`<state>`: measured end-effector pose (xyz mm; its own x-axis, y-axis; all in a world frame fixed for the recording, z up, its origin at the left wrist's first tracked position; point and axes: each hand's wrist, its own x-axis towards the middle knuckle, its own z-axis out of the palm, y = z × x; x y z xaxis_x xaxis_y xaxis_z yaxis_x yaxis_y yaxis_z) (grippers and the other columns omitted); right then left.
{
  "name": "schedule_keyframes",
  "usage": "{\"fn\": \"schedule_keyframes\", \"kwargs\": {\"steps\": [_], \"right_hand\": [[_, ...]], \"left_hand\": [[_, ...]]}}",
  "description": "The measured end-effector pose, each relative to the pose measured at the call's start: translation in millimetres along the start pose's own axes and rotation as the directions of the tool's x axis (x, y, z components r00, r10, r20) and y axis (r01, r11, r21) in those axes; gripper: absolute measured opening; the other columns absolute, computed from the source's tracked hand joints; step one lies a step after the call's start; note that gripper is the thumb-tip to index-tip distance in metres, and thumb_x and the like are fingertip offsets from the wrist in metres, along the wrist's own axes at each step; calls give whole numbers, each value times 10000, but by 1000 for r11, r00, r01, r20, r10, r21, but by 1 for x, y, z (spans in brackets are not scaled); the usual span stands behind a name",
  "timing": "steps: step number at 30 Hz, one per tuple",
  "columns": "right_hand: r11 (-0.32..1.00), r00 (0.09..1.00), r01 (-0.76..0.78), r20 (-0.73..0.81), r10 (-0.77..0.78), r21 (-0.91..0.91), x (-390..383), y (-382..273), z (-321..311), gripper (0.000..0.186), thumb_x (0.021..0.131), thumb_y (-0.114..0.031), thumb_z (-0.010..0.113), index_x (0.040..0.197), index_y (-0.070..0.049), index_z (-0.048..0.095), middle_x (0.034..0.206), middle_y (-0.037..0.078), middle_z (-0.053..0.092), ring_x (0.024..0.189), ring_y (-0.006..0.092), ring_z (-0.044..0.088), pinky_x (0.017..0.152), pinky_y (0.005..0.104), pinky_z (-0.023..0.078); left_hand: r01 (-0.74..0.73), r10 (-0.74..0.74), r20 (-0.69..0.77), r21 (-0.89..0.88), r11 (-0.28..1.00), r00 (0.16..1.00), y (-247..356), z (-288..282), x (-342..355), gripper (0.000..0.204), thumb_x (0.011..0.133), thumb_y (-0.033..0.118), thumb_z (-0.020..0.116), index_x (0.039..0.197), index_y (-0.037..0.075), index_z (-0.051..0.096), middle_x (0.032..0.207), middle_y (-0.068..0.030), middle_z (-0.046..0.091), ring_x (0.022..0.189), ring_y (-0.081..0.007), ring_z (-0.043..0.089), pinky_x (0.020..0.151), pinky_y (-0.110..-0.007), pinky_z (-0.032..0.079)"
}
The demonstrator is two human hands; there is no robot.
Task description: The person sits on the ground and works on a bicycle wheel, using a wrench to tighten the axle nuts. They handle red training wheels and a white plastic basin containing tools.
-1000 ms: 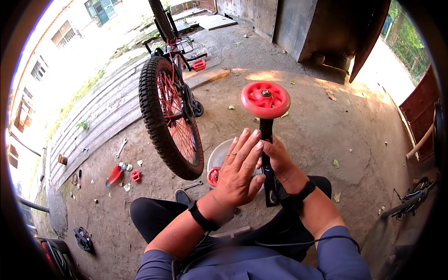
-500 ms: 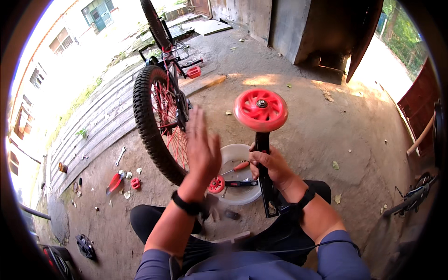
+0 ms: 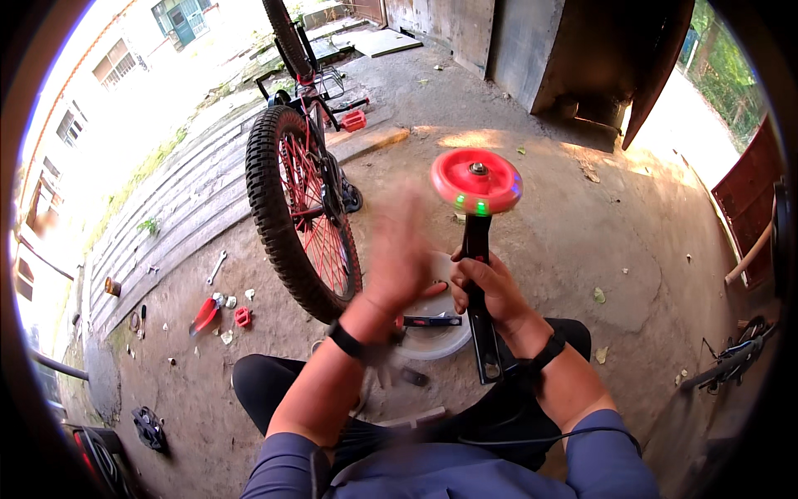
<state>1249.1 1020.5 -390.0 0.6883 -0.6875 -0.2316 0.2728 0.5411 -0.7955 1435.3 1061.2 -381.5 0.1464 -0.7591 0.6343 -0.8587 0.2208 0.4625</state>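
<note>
My right hand (image 3: 490, 291) is wrapped round the black metal arm of a training wheel (image 3: 480, 337), holding it upright. At its top sits the red wheel (image 3: 476, 180), its face smeared by spinning, with green and blue lights glowing on the rim. Blurred by motion, my left hand (image 3: 403, 249) is raised just left of the wheel, fingers stretched up, holding nothing. Below both hands stands a pale plastic basin (image 3: 453, 343). In it lie a second black wheel arm (image 3: 432, 321) and a red handle (image 3: 435, 289), partly hidden by my left hand and forearm.
A bicycle with a knobbly tyre (image 3: 274, 216) and red spokes stands close on the left. Left of it on the ground lie a wrench (image 3: 216, 267), a red pedal (image 3: 243, 317) and a red item (image 3: 204, 316). A metal cabinet (image 3: 598, 66) stands at the back right.
The red wheel has begun to blur with spin, and its lights now glow. My left hand has swung right, towards the wheel. The right hand keeps its hold; the whole view has shifted slightly.
</note>
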Motion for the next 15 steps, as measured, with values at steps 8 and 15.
{"fn": "schedule_keyframes", "kwargs": {"steps": [8,15], "right_hand": [[999,1000,-11,0,11,-30,5,5,-7,289,921,-273,667,1089,-75,540,842,6,559,669,123,606,590,282,525],[983,987,160,35,-157,-94,4,0,-1,285,924,-251,648,1123,-75,548,822,-13,565,666,97,595,593,261,522]], "left_hand": [[-13,14,-87,16,1000,996,6,4,12,514,972,162,448,1435,-62,428,1500,-285,407,1448,-448,308,1211,-490,192],[-210,210,-5,48,977,978,-9,0,8,501,1021,188,390,1413,-124,395,1473,-322,414,1411,-457,360,1174,-520,252]]}}
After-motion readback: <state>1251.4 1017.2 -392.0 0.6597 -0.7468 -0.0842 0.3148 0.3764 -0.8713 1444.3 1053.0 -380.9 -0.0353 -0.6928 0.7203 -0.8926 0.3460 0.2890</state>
